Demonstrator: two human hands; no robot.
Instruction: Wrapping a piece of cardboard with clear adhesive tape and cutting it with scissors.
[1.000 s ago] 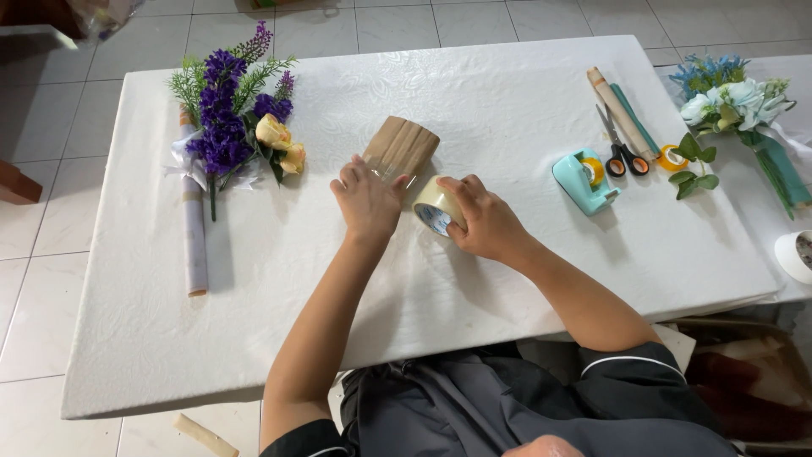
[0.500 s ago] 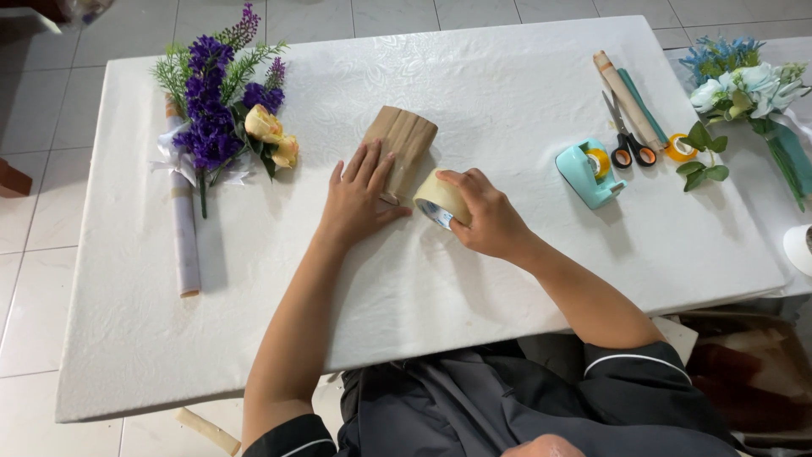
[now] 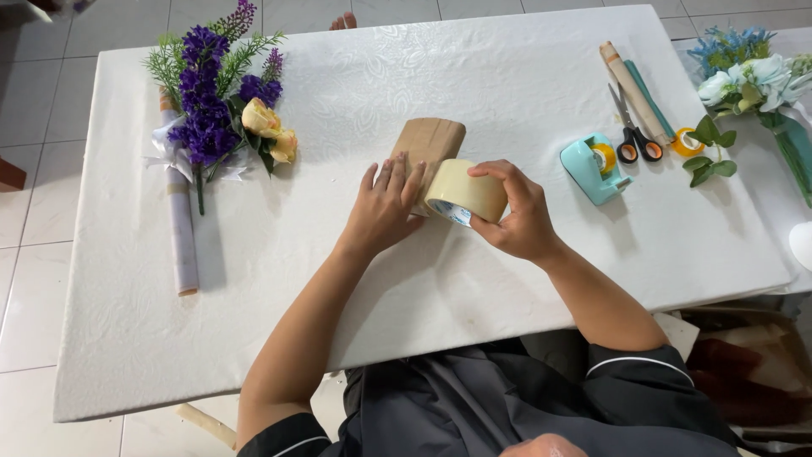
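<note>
At table point(image 3: 592, 279) centre lies our brown paper bundle point(image 3: 430, 140); flowers point(image 3: 216, 110) sit at ten o'clock. We press the left hand point(image 3: 385, 211) flat, fingers spread, while the right hand point(image 3: 518, 216) grips the tape roll point(image 3: 465, 193). Judged best: keep tape taut, bundle pinned.

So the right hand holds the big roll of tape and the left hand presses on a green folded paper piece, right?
Not quite: in the head view the folded paper piece is brown, not green. The right hand does hold the roll of tape, and the left hand presses on the paper.
</note>
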